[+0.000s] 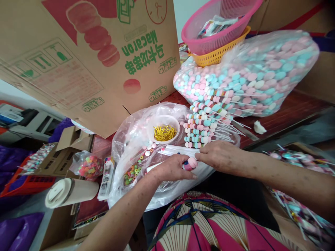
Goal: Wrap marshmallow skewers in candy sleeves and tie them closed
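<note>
My left hand (171, 168) is closed around a few pink marshmallows (193, 162), with a dark blue patch showing beside them. Close by on the right, the fingers of my right hand (221, 157) are pinched together next to those marshmallows; what they grip is hidden. White sticks (178, 150) lie just beyond both hands on a clear plastic bag (154, 200). Skewers of pink, blue and white marshmallows (199, 127) are piled behind my right hand. A white bowl (150, 130) holds gold twist ties (164, 133). Colourful ring candies (133, 172) lie left of my left hand.
A big cardboard box (110, 87) stands at the back left. A large bag of marshmallows (261, 76) lies back right, near pink (193, 38) and yellow (220, 52) baskets. A lidded cup (81, 191) is at left. More wrapped skewers (295, 205) are low on the right.
</note>
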`<state>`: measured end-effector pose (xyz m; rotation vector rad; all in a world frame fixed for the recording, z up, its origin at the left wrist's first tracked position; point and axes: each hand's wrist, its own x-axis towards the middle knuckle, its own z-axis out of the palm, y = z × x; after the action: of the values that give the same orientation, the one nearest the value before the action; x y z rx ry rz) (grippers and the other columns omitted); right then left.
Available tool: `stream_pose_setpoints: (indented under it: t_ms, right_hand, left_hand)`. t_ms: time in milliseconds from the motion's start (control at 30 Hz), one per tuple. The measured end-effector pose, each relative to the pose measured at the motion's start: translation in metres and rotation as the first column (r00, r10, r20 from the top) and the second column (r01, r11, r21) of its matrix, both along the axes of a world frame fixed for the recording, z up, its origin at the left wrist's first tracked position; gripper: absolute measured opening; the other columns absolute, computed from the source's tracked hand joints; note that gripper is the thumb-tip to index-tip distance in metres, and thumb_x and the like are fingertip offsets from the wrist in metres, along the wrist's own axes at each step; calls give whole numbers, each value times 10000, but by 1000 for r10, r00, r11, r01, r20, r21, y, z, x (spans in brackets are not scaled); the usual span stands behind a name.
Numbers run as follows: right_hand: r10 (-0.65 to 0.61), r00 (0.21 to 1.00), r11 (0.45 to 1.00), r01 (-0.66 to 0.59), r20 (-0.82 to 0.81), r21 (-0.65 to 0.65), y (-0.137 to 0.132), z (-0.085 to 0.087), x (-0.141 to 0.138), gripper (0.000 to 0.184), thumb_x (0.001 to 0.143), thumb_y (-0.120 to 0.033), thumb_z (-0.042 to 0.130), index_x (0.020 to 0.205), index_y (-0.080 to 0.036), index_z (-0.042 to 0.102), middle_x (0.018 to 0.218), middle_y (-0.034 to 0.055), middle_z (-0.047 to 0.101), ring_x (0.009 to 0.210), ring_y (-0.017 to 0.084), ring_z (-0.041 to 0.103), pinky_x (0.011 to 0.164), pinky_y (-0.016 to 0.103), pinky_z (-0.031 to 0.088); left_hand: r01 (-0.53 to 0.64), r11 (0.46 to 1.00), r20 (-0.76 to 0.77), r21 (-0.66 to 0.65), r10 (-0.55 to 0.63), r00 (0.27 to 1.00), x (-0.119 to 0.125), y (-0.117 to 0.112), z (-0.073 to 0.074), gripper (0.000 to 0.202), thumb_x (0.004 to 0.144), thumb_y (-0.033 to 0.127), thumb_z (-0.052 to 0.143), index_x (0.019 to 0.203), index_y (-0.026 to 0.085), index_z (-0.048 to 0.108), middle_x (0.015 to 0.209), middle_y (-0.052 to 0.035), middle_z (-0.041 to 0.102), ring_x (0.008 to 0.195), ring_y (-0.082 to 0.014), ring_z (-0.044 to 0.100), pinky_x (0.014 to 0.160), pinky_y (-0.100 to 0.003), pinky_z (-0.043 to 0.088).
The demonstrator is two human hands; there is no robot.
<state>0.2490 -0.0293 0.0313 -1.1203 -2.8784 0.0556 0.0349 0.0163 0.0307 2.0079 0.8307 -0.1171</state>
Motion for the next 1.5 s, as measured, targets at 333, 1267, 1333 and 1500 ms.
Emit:
stream_pose_setpoints:
  t_ms: [333,1267,1333,1500]
  right_hand:
    - [48,997,985,-58,-64,-160,11,-10,-14,168,830,-119,512,860,-143,675,780,67,670,728,184,568,648,308,326]
    - [-719,449,608,36,-531,-793,9,-42,-41,452,853,-466,462,1132,-115,523,680,13,587,461,109,499,409,218,399]
    - [-794,383,492,-48,-471,-869,1,-53,-57,396,787,-536,512,892,-156,539,559,-38,528,363,77,400,335,198,319]
    - [-844,262,443,-153,-468,-883,-4,-65,-74,337,801,-528,502,746,-199,454,507,-43,546,365,86,429,347,192,335]
  left_hand:
    - [-133,948,-3,-290,138,990,7,-4,-6,611,660,312,723,1213,182,497,840,-2,592,510,-100,523,475,-236,440]
    - [-548,808,226,-217,587,777,-12,-28,-39,282,895,347,323,667,206,410,627,7,495,619,-151,511,644,-296,450]
    - [-535,836,237,-124,549,802,-12,-28,-42,254,893,340,332,709,199,437,696,-7,520,712,-167,512,723,-316,453]
    - [-271,926,288,-261,343,894,-14,-24,-42,244,902,323,329,777,179,482,786,-28,561,748,-154,516,733,-288,457]
